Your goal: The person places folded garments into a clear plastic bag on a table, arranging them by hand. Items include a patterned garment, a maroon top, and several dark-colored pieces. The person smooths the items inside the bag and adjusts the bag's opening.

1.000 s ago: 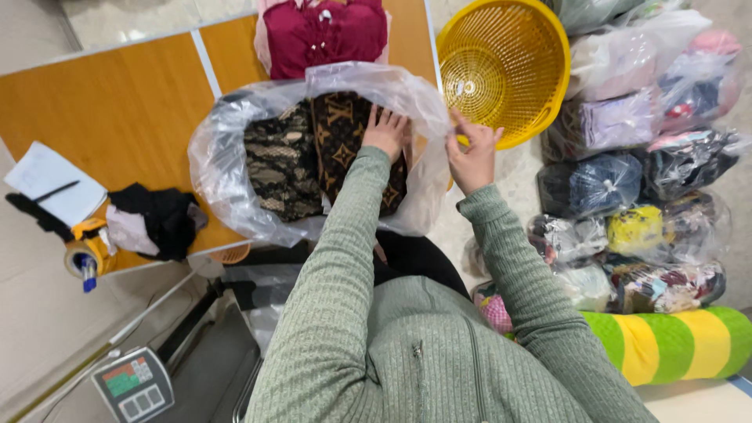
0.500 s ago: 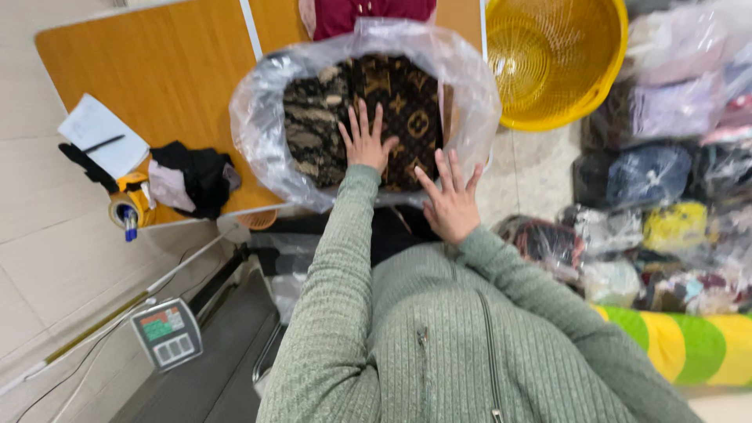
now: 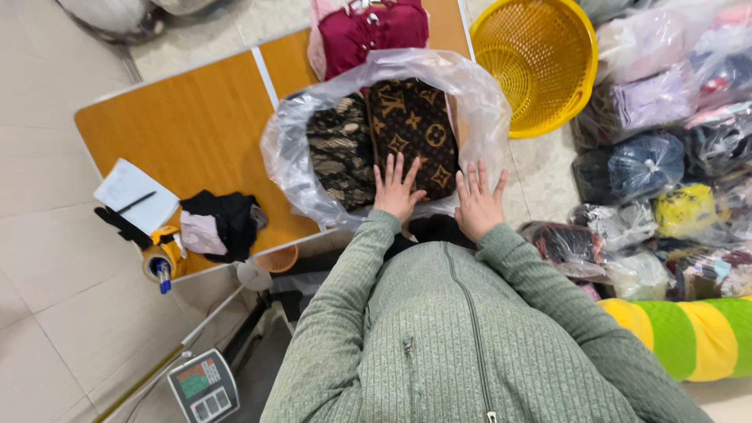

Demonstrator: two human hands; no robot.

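- Head view: left hand flat, fingers spread, on brown patterned cloth inside clear bag on table.
- Right hand flat, spread, apparently pressing the bag's near edge.
- Yellow basket just beside.

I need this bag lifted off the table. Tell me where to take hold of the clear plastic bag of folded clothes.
Probably best to grip the clear plastic bag at its loose open rim, gathering the film from both sides above the folded clothes. The bottom lies flat and full; the rim stands up slack and free.
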